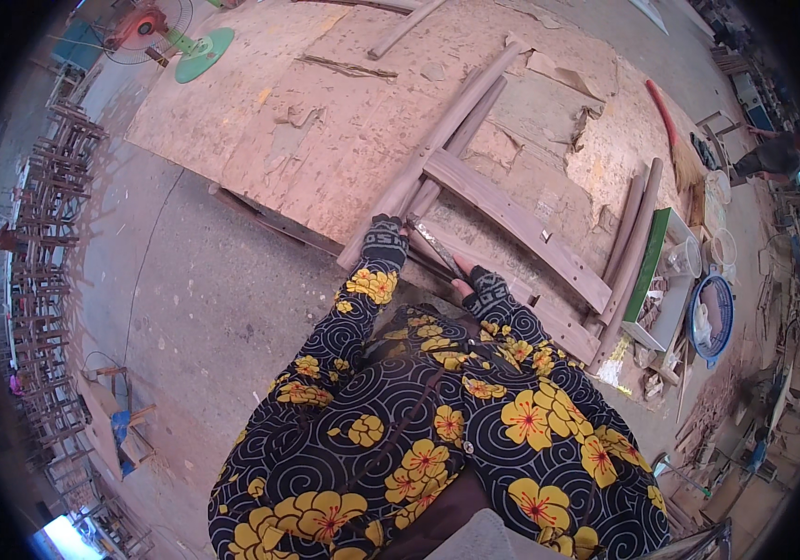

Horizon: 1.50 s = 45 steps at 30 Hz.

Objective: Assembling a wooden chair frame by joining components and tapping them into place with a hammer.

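Note:
A wooden chair frame (512,219) lies on the worktable in front of me, its long legs pointing away and a wide rail joining them. My left hand (386,240), in a dark knitted glove with bare fingertips, is closed at the near end of the left leg (409,177). What lies inside its fingers is hidden. My right hand (480,286), gloved the same way, grips the near end of a narrow, flat, greyish tool (439,249), perhaps a file. The tool slants across the frame's corner, its far end close to my left hand.
Torn cardboard covers the worktable (260,121). Loose wood strips (344,67) lie farther off. A green and red fan (199,54) stands far left. To the right are a broom (675,140), a green-edged box (652,280) and a blue basket (711,317). Stacked chair frames (50,252) line the left.

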Available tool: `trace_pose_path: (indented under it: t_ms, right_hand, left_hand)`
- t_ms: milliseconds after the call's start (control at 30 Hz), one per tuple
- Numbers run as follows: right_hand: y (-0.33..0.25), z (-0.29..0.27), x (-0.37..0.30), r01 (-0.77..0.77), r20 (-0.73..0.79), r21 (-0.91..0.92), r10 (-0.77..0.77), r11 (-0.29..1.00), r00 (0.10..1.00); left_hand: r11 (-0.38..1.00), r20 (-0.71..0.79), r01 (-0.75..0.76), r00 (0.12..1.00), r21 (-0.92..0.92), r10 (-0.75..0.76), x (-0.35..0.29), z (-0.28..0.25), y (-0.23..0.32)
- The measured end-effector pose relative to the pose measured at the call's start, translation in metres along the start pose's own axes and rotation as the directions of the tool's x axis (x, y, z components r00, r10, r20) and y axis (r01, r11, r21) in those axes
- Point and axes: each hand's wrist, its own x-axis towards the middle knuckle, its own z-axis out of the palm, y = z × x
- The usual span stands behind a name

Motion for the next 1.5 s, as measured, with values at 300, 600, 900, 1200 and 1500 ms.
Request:
trace_pose_path:
  t_ms: [300,600,900,1200,1500]
  right_hand:
    - [-0.006,0.0,0.006,0.018,-0.019,-0.007,-0.018,1.0,1.0]
    - [-0.006,-0.006,0.0,0.005,-0.045,0.009,-0.005,1.0,0.999]
    - [-0.006,-0.008,-0.003,-0.009,-0.076,0.03,0.011,1.0,0.997]
    - [-0.004,-0.005,-0.001,-0.007,-0.074,0.002,0.007,1.0,0.997]
    - [-0.009,-0.002,0.0,-0.008,-0.071,0.009,0.009,1.0,0.997]
  left_hand:
    - [0.999,-0.022,0.031,0.999,-0.032,-0.032,0.006,0.002,0.0]
    - [0.997,-0.135,-0.07,0.988,0.012,0.071,0.0,0.01,-0.005]
    - [0.987,-0.093,-0.04,0.995,-0.158,0.025,-0.003,0.003,-0.004]
    - [0.999,-0.041,0.002,0.999,-0.038,-0.004,0.0,-0.003,0.002]
    - [0.997,-0.136,-0.025,0.991,-0.067,0.015,-0.002,0.005,-0.006]
